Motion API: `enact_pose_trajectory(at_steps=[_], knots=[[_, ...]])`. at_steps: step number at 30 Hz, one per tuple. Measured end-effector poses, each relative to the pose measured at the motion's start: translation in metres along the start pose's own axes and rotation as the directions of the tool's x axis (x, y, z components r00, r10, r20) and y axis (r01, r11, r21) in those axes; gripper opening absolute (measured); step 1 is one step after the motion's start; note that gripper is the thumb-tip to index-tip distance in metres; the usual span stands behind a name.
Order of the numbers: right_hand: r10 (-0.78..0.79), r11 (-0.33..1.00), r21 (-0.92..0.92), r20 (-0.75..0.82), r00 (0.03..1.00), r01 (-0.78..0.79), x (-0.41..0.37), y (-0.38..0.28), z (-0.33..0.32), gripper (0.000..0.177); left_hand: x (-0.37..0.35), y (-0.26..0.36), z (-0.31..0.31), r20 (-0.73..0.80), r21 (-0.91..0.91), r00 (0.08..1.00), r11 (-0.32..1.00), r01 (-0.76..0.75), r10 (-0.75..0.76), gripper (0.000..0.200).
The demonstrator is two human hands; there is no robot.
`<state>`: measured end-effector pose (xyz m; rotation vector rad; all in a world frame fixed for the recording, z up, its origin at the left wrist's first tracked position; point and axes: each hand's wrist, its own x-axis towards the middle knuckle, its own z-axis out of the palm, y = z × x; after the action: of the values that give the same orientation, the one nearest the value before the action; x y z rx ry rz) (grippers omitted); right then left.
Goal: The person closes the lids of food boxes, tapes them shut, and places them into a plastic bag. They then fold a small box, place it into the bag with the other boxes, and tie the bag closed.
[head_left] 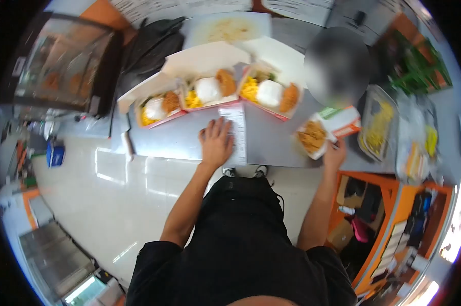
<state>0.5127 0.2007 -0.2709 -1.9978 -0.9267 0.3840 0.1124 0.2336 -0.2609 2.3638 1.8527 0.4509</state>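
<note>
My left hand (216, 142) lies on the counter with its fingers stretched out, touching the edge of a long printed receipt (236, 135). At the right, my right hand (334, 154) grips the lower edge of a small paper box (320, 152) with its printed lid folded open. Fried chicken (312, 136) fills this box. Beyond my hands stand three open meal boxes: a left box (161, 121), a middle box (210, 105) and a right box (276, 116). Each contains white rice, yellow pieces and fried chicken.
A knife (127, 143) with a pale handle lies at the counter's left edge. A clear tub (378, 125) of yellow food and plastic bags (414, 153) sit at the right. A stained white board (226, 28), glass display case (62, 66) and green crate (419, 64) surround the counter.
</note>
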Motion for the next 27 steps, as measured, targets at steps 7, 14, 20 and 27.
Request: enact_pose_trajectory(at_steps=[7, 14, 20, 27], knots=[[-0.016, 0.998, -0.055, -0.332, 0.943, -0.002, -0.036, -0.066, -0.015, 0.037, -0.019, -0.041, -0.045, -0.293, -0.333, 0.932, 0.936, 0.112, -0.216, 0.052], [-0.513, 0.847, 0.347, 0.328, 0.793, 0.404, -0.158, -0.268, 0.156, 0.038, 0.033, -0.22, -0.135, -0.642, -0.339, 0.623, 0.894, 0.291, -0.447, 0.055], [-0.707, 0.682, 0.007, 0.265, 0.656, 0.732, -0.15, -0.346, 0.299, 0.036, 0.045, -0.306, -0.137, -0.424, -0.471, 0.801, 0.858, 0.204, -0.423, 0.016], [-0.594, 0.797, 0.126, 0.34, 0.729, 0.591, -0.21, -0.331, 0.307, 0.025, 0.025, -0.317, -0.147, -0.278, -0.614, 0.833, 0.755, 0.228, -0.478, 0.025]])
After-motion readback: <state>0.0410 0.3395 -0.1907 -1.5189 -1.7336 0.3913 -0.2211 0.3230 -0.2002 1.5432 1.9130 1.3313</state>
